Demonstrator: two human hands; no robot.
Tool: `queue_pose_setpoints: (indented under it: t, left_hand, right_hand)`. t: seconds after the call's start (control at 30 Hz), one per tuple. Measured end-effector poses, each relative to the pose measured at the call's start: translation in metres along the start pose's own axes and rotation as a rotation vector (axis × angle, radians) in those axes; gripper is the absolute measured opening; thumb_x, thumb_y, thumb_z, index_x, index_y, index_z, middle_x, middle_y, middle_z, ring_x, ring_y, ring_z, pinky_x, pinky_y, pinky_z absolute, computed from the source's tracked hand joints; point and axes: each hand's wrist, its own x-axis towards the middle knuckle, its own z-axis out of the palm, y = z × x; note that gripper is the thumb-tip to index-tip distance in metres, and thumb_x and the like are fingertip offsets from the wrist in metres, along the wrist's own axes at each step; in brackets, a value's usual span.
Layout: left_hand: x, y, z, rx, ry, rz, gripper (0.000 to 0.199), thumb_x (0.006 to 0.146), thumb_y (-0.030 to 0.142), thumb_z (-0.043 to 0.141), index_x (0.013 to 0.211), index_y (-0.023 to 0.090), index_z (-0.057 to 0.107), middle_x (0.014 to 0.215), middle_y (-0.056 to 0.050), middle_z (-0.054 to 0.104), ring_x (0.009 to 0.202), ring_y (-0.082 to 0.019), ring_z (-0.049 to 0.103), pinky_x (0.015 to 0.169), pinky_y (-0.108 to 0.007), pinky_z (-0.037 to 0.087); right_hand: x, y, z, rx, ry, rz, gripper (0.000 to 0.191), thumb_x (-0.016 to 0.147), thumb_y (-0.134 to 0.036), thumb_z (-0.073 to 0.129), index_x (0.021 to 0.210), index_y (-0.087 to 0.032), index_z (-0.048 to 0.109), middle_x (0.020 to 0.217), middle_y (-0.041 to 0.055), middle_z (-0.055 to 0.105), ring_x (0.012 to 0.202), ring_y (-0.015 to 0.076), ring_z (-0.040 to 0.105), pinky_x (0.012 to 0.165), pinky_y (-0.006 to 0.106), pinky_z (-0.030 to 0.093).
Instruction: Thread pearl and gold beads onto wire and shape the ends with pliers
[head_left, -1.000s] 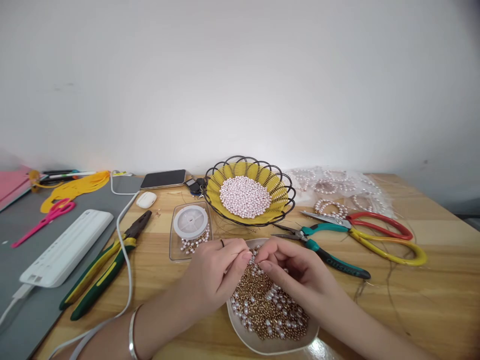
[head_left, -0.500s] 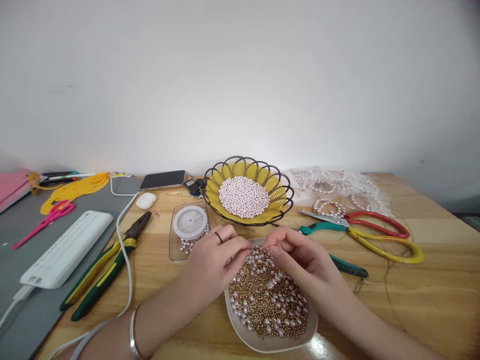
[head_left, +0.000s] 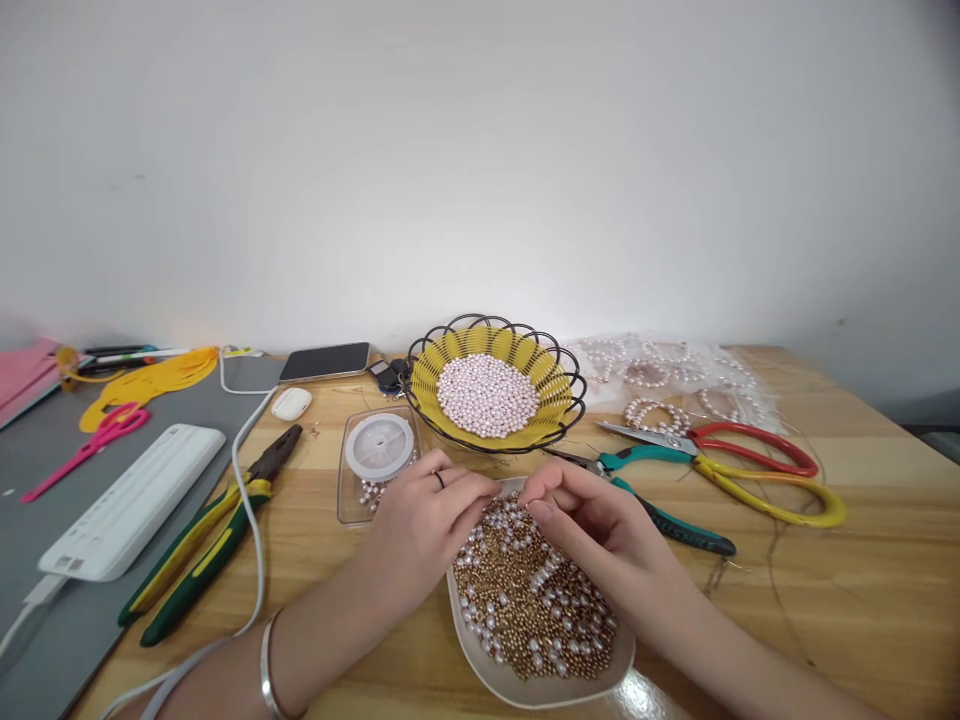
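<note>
A white tray (head_left: 491, 683) holds small gold beads (head_left: 506, 600) mixed with larger pearl beads (head_left: 592, 610). Over its upper left rim is my left hand (head_left: 431, 515), with thumb and fingertips pinched together; whatever lies in that pinch is too small to name. Opposite it, above the upper right side, my right hand (head_left: 604, 535) pinches something tiny between thumb and forefinger, perhaps a bead, but I cannot make it out. A small gap separates the two sets of fingertips. Just beyond them stands a yellow basket (head_left: 551, 400) with a black looped rim, filled with pearl beads (head_left: 486, 395).
Left of the tray lie a clear box (head_left: 343, 490) with a thread spool (head_left: 380, 447), green-yellow pliers (head_left: 210, 540), a cable (head_left: 259, 560) and a white power bank (head_left: 135, 500). To the right are teal-handled pliers (head_left: 694, 532), red-and-yellow scissors (head_left: 739, 465) and bagged pearl strings (head_left: 660, 365).
My right fingertips have shifted slightly left and down, still pinched. The left hand stays almost in place. More of the teal-handled pliers shows beside the right hand.
</note>
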Motion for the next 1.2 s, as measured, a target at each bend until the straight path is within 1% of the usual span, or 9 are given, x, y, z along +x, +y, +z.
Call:
queue_pose_setpoints:
  t: [0.13,0.23,0.37,0.47,0.57,0.7,0.83,1.03,1.2]
  left_hand:
    - [0.003,0.005,-0.002,0.018,0.001,-0.013,0.013,0.097,0.009,0.059,0.097,0.015,0.071,0.089,-0.005,0.074,0.082,-0.023,0.056,0.072,-0.035,0.048]
    - [0.004,0.009,-0.005,0.026,0.02,-0.022,0.016,0.097,0.01,0.055,0.096,0.015,0.07,0.096,-0.008,0.069,0.086,-0.024,0.057,0.076,-0.038,0.047]
    - [0.004,0.013,-0.009,-0.094,0.023,-0.041,0.019,0.101,0.011,0.045,0.102,0.016,0.064,0.094,-0.007,0.067,0.088,-0.022,0.058,0.079,-0.037,0.047]
    - [0.0,0.017,-0.008,-0.193,-0.056,-0.083,0.009,0.1,0.027,0.057,0.097,0.018,0.057,0.088,-0.005,0.065,0.085,-0.022,0.059,0.077,-0.036,0.047]
    - [-0.005,0.02,-0.003,-0.221,-0.095,-0.118,0.032,0.089,0.041,0.074,0.097,0.021,0.051,0.09,-0.004,0.065,0.084,-0.024,0.061,0.074,-0.036,0.048]
    - [-0.007,0.022,0.001,-0.433,-0.111,-0.197,0.025,0.094,0.031,0.068,0.094,0.024,0.044,0.085,-0.001,0.069,0.081,-0.021,0.066,0.071,-0.032,0.048]
    - [-0.006,0.022,0.001,-0.658,-0.162,-0.277,0.019,0.098,0.024,0.06,0.101,0.025,0.042,0.092,-0.001,0.075,0.078,-0.017,0.071,0.072,-0.029,0.05]
    - [-0.005,0.021,-0.002,-0.612,-0.132,-0.249,0.008,0.101,0.022,0.054,0.104,0.023,0.046,0.091,-0.002,0.074,0.076,-0.015,0.069,0.069,-0.026,0.048]
    - [-0.002,0.022,-0.004,-0.588,-0.105,-0.275,0.001,0.103,0.021,0.049,0.103,0.022,0.048,0.076,0.003,0.067,0.063,-0.012,0.06,0.06,-0.023,0.042]
  right_hand:
    - [0.001,0.001,0.0,0.003,0.01,-0.005,0.04,0.09,-0.06,0.069,0.083,-0.021,0.061,0.062,-0.0057,0.047,0.057,0.0123,0.039,0.053,0.026,0.03]
    - [0.001,0.003,-0.001,0.007,0.019,-0.019,0.038,0.091,-0.057,0.069,0.084,-0.021,0.062,0.063,-0.0054,0.049,0.058,0.0123,0.04,0.053,0.026,0.031]
    - [-0.001,0.003,-0.001,0.017,0.034,-0.065,0.032,0.093,-0.051,0.069,0.084,-0.021,0.065,0.066,-0.0047,0.051,0.059,0.0119,0.042,0.054,0.024,0.033]
    - [-0.003,0.002,0.0,0.04,0.022,-0.104,0.024,0.093,-0.044,0.071,0.084,-0.022,0.066,0.071,-0.0035,0.056,0.061,0.0112,0.048,0.055,0.023,0.037]
    - [-0.003,0.002,0.001,0.082,-0.013,-0.113,0.017,0.093,-0.037,0.073,0.086,-0.023,0.067,0.075,-0.0015,0.065,0.067,0.0121,0.059,0.061,0.023,0.045]
    - [-0.001,0.002,0.001,0.178,-0.051,-0.084,0.017,0.091,-0.035,0.076,0.085,-0.023,0.066,0.073,-0.0018,0.067,0.067,0.0114,0.062,0.063,0.022,0.048]
    - [0.002,0.002,-0.001,0.282,-0.06,-0.048,0.021,0.093,-0.039,0.075,0.086,-0.023,0.063,0.074,-0.0027,0.068,0.069,0.0106,0.061,0.065,0.021,0.048]
    - [0.004,0.006,-0.001,0.341,-0.037,0.005,0.021,0.091,-0.039,0.077,0.087,-0.022,0.065,0.079,-0.002,0.067,0.071,0.0108,0.059,0.067,0.021,0.049]
    - [0.006,0.003,-0.001,0.356,-0.034,0.023,0.022,0.091,-0.04,0.076,0.086,-0.022,0.065,0.081,-0.0014,0.068,0.07,0.011,0.06,0.066,0.022,0.05]
